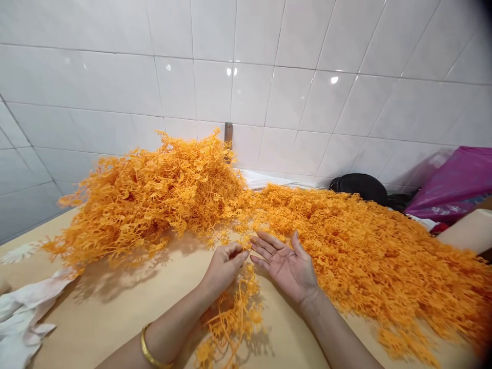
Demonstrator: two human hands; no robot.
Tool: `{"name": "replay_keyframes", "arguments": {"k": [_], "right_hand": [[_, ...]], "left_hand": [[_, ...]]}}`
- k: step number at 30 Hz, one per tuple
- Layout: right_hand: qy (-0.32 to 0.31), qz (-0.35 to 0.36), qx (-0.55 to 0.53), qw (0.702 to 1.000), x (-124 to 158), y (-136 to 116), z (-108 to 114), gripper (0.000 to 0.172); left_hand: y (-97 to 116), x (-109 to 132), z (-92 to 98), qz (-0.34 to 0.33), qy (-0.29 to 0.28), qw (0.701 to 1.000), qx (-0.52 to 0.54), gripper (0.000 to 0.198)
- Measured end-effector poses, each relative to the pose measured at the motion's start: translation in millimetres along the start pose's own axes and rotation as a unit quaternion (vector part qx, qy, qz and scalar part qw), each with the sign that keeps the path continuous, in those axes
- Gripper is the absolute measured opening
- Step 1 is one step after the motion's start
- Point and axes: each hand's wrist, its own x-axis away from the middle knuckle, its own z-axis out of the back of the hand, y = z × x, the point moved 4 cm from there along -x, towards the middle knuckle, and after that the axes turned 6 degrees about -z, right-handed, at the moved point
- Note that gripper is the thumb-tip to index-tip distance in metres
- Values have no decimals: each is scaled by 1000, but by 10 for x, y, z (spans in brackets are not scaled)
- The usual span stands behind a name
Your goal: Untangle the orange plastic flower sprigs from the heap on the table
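The left hand [225, 266] is curled closed, with its fingertips pressed together. I cannot tell if a tiny piece is pinched in them. The right hand [286, 266] is open, palm up, with its fingers spread. The fingertips of the two hands almost meet.

A small bunch of orange plastic sprigs [234, 318] lies on the tan tabletop [115, 307], at 6 o'clock from the hands and partly under the left wrist. A tall fluffy pile [154, 205] of the same sprigs stands at 10 o'clock. A wide flat heap [365, 246] spreads out at 3 o'clock, just beside the right hand.

A gold bangle [148, 353] sits on the left wrist. A white cloth [23, 318] lies at 8 o'clock near the edge. A black bag [359, 187] and a pink bag [457, 184] rest at 2 o'clock by the white tiled wall [269, 77].
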Motion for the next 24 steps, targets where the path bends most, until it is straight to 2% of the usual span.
{"name": "replay_keyframes", "arguments": {"k": [7,11,14,19,24], "right_hand": [[29,2,42,999,-14,-4,36,58],[24,-1,33,999,-23,-1,61,58],[39,-5,45,998,-29,13,84,48],[112,41,89,989,-29,12,145,18],[162,74,187,966,-22,6,136,22]], "left_hand": [[-10,20,2,26,14,999,46,23],[-25,45,-39,55,-15,995,81,30],[-33,48,-43,62,-26,993,96,33],[-52,50,-52,95,-49,984,145,23],[-58,85,-109,135,-105,973,153,23]]}}
